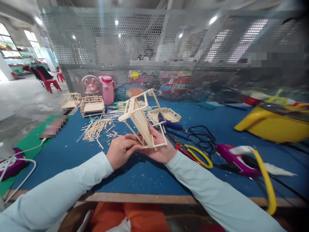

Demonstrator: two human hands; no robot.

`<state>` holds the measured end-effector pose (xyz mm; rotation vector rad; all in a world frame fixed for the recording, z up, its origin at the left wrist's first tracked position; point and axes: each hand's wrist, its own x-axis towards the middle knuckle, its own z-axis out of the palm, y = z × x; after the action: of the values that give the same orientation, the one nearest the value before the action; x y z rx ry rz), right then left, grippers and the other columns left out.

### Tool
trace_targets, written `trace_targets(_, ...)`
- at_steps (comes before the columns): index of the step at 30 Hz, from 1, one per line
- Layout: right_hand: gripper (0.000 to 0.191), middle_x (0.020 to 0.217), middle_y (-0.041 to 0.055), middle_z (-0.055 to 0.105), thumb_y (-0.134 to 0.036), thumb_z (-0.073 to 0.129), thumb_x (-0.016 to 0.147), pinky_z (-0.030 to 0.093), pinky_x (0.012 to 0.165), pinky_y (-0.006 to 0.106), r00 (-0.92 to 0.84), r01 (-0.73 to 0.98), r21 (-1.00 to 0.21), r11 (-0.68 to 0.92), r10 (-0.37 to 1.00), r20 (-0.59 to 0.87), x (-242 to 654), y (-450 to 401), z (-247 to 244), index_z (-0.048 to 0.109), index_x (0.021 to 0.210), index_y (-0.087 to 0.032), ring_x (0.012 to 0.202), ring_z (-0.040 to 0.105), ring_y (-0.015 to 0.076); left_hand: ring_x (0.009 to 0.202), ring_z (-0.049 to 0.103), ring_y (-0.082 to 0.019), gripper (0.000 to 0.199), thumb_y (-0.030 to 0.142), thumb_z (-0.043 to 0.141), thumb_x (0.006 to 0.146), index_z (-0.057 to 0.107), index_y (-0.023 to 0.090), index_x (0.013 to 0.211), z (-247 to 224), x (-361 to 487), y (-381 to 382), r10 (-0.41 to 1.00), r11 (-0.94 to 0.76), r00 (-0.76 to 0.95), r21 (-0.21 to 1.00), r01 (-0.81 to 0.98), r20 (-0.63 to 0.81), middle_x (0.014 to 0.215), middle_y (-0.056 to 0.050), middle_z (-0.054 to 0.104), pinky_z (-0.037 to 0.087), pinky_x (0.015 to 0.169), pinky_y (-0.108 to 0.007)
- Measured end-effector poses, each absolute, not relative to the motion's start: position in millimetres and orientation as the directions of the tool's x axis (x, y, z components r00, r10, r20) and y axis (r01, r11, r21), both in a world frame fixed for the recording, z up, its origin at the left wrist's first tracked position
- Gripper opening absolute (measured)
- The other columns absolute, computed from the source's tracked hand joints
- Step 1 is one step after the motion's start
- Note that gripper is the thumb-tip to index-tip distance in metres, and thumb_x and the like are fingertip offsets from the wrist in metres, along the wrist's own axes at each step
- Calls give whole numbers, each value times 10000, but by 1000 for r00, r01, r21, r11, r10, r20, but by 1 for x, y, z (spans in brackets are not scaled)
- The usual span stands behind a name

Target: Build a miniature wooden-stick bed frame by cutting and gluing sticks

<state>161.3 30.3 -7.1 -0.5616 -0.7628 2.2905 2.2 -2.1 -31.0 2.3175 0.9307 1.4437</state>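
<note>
Between my hands is a small frame model made of thin wooden sticks [138, 120], tilted up above the blue table. My left hand [123, 149] has its fingers closed on the model's lower left edge. Behind and beneath it, my right hand [160, 146] grips the lower right part, partly hidden by the slats. Just behind the model lies a blue glue gun [172, 125]. A similar stick model [165, 115] rests farther back. Left of my hands is a loose pile of short sticks [98, 127].
Two finished-looking stick models [92, 105] stand at the back left near a pink bottle [107, 91]. On the right are yellow-and-red-handled pliers [198, 156], a black cable [202, 138], a purple device [238, 159] and a yellow pot [275, 124]. A perforated metal screen [149, 42] closes the back.
</note>
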Motion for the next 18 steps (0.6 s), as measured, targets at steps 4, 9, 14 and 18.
trace_targets(4, 612, 658, 64, 619, -533, 171, 899, 486, 604, 306, -727, -414, -684, -600, 670, -148, 165, 31, -7, 591, 716, -128, 602, 580, 146, 632, 575, -116, 191, 288, 498, 847, 603, 177, 732, -29, -4, 1, 698, -661, -3, 646, 383, 716, 672, -16, 615, 457, 620, -232)
trace_targets(9, 576, 532, 30, 552, -553, 175, 884, 452, 526, 281, -812, -319, -719, -617, 570, -129, 165, 29, -9, 565, 745, -153, 491, 525, 137, 521, 531, -106, 341, 398, 411, 861, 478, 172, 1107, -24, -7, 17, 885, -429, -109, 885, 182, 452, 803, -40, 604, 410, 484, -229)
trace_targets(14, 609, 553, 48, 593, -564, 156, 884, 469, 444, 260, -789, -272, -767, -582, 591, -169, 161, 27, -13, 579, 792, -136, 474, 553, 142, 519, 528, -122, 383, 426, 355, 866, 597, 148, 761, -23, -4, 14, 888, -357, 415, 866, 349, 199, 594, -20, 597, 417, 530, -227)
trace_targets(18, 585, 567, 51, 610, -540, 162, 894, 479, 411, 254, -762, -251, -763, -595, 608, -223, 162, 31, -14, 575, 813, -133, 475, 569, 144, 623, 540, -130, 366, 374, 339, 873, 563, 171, 665, -20, 1, 6, 873, -422, 415, 825, 376, 258, 622, -13, 587, 419, 610, -223)
